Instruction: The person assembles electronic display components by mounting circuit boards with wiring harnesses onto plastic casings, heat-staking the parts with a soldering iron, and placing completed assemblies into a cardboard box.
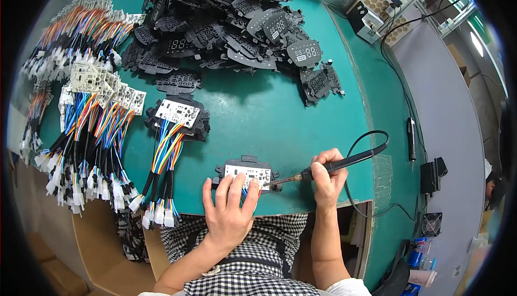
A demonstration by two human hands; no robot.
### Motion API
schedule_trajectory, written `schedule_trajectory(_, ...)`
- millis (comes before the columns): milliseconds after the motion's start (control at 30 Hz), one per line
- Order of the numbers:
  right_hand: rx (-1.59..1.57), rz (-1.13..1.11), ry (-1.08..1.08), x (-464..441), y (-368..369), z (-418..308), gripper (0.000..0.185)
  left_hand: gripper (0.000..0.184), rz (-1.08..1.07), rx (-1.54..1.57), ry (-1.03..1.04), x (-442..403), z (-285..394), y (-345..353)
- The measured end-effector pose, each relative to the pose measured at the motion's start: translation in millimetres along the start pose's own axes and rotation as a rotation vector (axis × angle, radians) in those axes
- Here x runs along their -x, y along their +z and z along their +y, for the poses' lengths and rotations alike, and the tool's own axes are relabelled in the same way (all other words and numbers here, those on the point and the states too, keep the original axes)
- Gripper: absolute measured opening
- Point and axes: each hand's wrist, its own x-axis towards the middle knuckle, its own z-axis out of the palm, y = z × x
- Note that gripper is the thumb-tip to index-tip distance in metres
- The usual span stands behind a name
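Note:
A white circuit board (pixel 249 176) lies in a black plastic housing (pixel 249 161) near the front edge of the green table. Spread across its lower part are the fingertips of my left hand (pixel 230 208), which press it from above without gripping. Coloured wires leave the board beneath those fingers, mostly hidden. My right hand (pixel 328 180) is closed round the handle of a soldering iron (pixel 344 162). The iron's tip points left and meets the right end of the board; whether it touches a joint is too small to tell.
Left of my hands lie finished-looking boards with wires (pixel 173 114) on housings, and piles of wired boards (pixel 94 80). A heap of black housings (pixel 215 32) fills the back. The iron's cable (pixel 349 185) loops at right, near a small fan (pixel 432 224) and a screwdriver-like tool (pixel 411 137).

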Motion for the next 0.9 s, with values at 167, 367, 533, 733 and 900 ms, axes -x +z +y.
schedule_trajectory(167,0.001,0.000,0.010,-0.1,0.1,-0.2,0.012,0.056,-0.015,0.009,0.000,0.1,-0.3,-0.7)
schedule_trajectory(367,-0.015,-0.009,0.022,0.2,1.6,-2.5,0.013,0.055,-0.031,-0.006,0.007,0.3,-0.9,-1.5)
schedule_trajectory(533,0.000,-0.009,0.023,0.0,0.7,-1.3,0.013,0.055,-0.023,0.000,0.003,0.2,-0.6,-1.1)
schedule_trajectory(733,-0.003,-0.010,0.017,0.0,1.2,-2.1,0.014,0.054,-0.015,0.003,0.001,-0.1,-0.6,-1.3)
schedule_trajectory(900,-0.017,-0.012,0.000,-0.7,-0.1,0.2,0.014,0.033,-0.017,0.018,-0.038,-2.2,2.1,-4.3)
